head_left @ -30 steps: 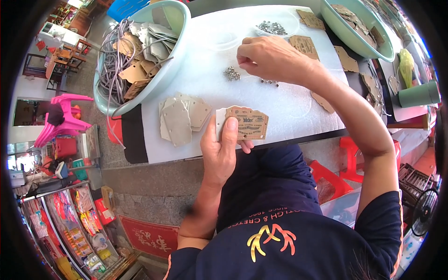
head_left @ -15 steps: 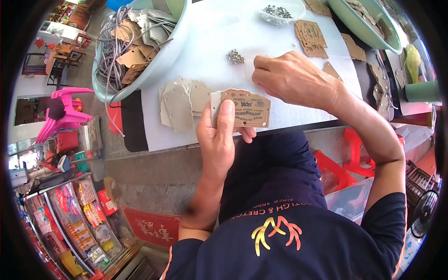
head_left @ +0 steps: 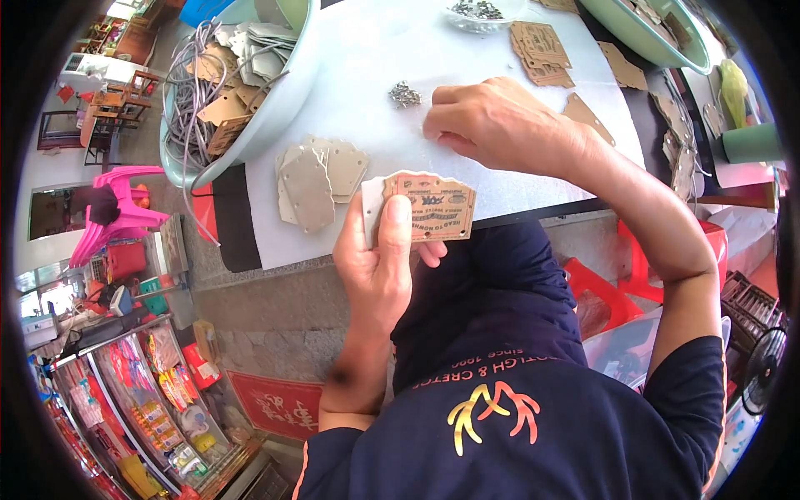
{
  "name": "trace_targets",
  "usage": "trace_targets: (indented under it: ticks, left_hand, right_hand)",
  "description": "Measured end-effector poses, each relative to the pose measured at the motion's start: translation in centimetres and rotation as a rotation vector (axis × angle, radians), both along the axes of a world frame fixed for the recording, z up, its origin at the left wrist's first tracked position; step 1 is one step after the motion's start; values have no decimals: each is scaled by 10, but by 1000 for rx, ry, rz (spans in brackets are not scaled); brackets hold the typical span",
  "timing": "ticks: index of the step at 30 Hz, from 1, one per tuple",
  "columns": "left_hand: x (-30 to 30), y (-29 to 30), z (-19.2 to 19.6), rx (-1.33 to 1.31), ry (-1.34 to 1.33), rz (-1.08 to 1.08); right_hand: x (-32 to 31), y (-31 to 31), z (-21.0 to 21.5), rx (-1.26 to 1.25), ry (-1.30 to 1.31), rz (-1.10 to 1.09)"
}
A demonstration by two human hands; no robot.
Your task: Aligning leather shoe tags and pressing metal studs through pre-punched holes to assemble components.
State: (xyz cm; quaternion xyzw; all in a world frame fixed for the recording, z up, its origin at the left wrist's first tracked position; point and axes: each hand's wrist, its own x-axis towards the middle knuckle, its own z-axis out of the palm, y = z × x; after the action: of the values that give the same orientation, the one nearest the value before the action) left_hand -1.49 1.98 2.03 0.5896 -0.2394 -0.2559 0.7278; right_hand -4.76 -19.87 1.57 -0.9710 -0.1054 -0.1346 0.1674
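Observation:
Near the front edge of the table, my left hand (head_left: 377, 262) pinches a brown printed cardboard plate (head_left: 437, 210), its thumb across the face. A paler grey plate (head_left: 373, 200) shows behind the brown one's left edge. My right hand (head_left: 508, 125) is over the white table sheet with its fingers curled together; whatever they may hold is hidden. Just left of its fingertips lies a small pile of shiny metal fasteners (head_left: 405, 95). Several grey plates (head_left: 310, 196) with ragged edges and small holes lie stacked left of my left hand.
A pale green basin (head_left: 293, 100) with plates and grey cords stands at left. At the back are a clear bowl (head_left: 477, 27) of metal fasteners and stacked brown plates (head_left: 543, 54). Another green basin (head_left: 658, 52) sits at far right. Red plastic stools (head_left: 600, 296) stand below the table.
My right hand has shifted slightly left, close to the metal pile. My left hand keeps hold of the plates, a little lower and further left in view. The whole view has shifted slightly.

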Motion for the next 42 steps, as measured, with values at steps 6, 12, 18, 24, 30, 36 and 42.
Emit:
trace_targets:
  ticks: [6,12,18,24,30,36,42]
  left_hand:
    - [1,9,-4,31,-47,44]
    - [3,12,-5,53,-25,45]
    - [5,11,-5,45,11,15]
    - [3,4,0,46,76,-5]
    - [6,-1,3,76,28,-147]
    - [9,-4,4,82,-36,-243]
    - [8,-7,8,111,-46,-316]
  right_hand:
    - [4,-1,6,-38,144,-119]
    - [1,1,4,-113,85,-66]
    - [3,5,0,-107,19,-60]
    - [3,0,-5,208,16,-23]
    - [1,1,26,866,432,21]
    - [-3,-5,40,985,675,111]
    - [-2,-11,39,1061,756,191]
